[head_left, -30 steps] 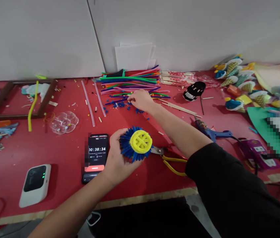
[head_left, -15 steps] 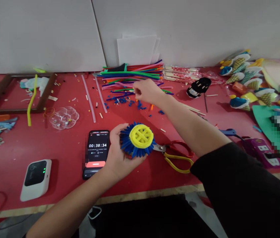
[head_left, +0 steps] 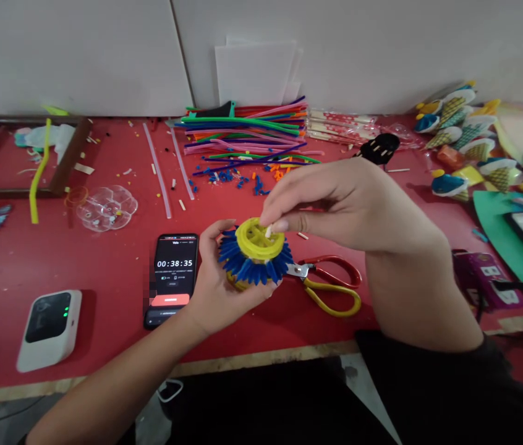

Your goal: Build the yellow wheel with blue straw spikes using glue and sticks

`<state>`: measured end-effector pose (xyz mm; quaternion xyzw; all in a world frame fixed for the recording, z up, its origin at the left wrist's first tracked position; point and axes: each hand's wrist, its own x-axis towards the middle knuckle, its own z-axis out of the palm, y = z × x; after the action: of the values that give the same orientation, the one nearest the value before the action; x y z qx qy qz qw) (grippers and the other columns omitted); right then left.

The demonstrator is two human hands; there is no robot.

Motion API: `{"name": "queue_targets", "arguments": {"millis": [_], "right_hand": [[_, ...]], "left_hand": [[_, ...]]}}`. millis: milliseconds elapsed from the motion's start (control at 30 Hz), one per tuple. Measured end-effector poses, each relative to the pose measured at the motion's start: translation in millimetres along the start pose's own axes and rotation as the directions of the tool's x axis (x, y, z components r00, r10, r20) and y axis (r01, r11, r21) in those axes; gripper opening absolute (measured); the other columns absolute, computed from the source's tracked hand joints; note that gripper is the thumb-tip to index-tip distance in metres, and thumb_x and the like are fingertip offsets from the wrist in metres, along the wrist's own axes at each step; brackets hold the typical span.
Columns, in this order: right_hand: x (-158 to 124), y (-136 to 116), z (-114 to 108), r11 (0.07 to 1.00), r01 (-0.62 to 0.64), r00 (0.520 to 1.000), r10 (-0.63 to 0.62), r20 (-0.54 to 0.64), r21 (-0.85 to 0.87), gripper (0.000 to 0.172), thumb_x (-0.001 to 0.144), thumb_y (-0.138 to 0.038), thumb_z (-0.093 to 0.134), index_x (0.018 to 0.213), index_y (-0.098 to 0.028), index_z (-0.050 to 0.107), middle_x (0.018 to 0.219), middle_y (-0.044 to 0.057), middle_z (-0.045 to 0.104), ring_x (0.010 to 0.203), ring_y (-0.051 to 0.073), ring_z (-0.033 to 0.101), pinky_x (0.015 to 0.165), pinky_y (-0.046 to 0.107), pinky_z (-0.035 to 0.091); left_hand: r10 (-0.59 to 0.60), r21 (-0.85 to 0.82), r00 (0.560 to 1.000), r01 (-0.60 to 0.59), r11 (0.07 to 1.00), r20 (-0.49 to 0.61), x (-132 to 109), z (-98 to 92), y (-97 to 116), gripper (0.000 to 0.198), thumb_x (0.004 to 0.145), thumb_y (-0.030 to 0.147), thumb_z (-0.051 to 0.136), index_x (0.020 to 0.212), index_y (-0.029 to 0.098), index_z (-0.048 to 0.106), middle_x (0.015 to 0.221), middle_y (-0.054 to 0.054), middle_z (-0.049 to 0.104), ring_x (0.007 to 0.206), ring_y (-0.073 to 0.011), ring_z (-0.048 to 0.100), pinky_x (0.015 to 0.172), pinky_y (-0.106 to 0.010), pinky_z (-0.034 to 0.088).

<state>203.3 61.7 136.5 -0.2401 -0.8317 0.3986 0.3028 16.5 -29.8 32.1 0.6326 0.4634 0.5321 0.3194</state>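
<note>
My left hand is wrapped round a pipe-cleaner craft piece, with a yellow spoked ring on top and a fringe of blue spikes around it. Over the ring, the thumb and forefinger of my right hand pinch a small white piece. That piece is at the ring's opening; whether it touches the spokes I cannot tell. Beside the craft piece lie scissors with one red and one yellow handle, their blade tips hidden behind it.
A phone showing a timer lies left of my left hand. Farther back are bundled pipe cleaners, blue clippings and a clear flower-shaped tray. A white device sits front left. Ice-cream-cone crafts crowd the back right.
My right hand has come back from the clippings to above the yellow ring, now with a white piece in its fingertips. The craft piece has tilted, showing more of its side.
</note>
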Motion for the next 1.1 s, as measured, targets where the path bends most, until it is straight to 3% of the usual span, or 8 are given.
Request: {"name": "queue_targets", "arguments": {"millis": [600, 767, 1100], "right_hand": [[-0.7, -7.3, -3.9, 0.98, 0.018, 0.99, 0.01, 0.141, -0.198, 0.016, 0.094, -0.02, 0.062, 0.09, -0.022, 0.077, 0.092, 0.0, 0.077, 0.085, 0.013, 0.069, 0.076, 0.025, 0.051], [-2.3, -10.5, -3.8, 0.955, 0.011, 0.994, 0.021, 0.103, -0.298, 0.018, 0.095, -0.017, 0.06, 0.09, -0.021, 0.077, 0.092, 0.001, 0.076, 0.082, 0.012, 0.067, 0.072, 0.025, 0.05], [-3.8, -14.0, -1.4, 0.945, -0.003, 0.994, 0.039, 0.104, -0.326, 0.015, 0.094, -0.018, 0.062, 0.088, -0.023, 0.075, 0.092, 0.0, 0.075, 0.08, 0.013, 0.067, 0.072, 0.026, 0.05]], "left_hand": [[0.118, 0.091, 0.993, -0.115, 0.989, -0.024, 0.7, -1.3, -6.8, 0.085, 0.065, 0.037, 0.088, 0.133, 0.03, 0.038, 0.128, -0.007, 0.051, 0.115, -0.0254, 0.061, 0.094, -0.042, 0.056], [0.115, 0.049, 0.992, -0.112, 0.992, -0.052, 0.9, 0.7, -6.3, 0.083, 0.065, 0.035, 0.088, 0.132, 0.031, 0.04, 0.125, -0.007, 0.054, 0.108, -0.0237, 0.063, 0.09, -0.042, 0.057], [0.074, 0.025, 0.994, -0.072, 0.997, -0.076, -0.4, 2.7, -4.6, 0.086, 0.06, 0.026, 0.089, 0.131, 0.032, 0.042, 0.123, -0.005, 0.055, 0.106, -0.0225, 0.064, 0.09, -0.041, 0.058]]}}
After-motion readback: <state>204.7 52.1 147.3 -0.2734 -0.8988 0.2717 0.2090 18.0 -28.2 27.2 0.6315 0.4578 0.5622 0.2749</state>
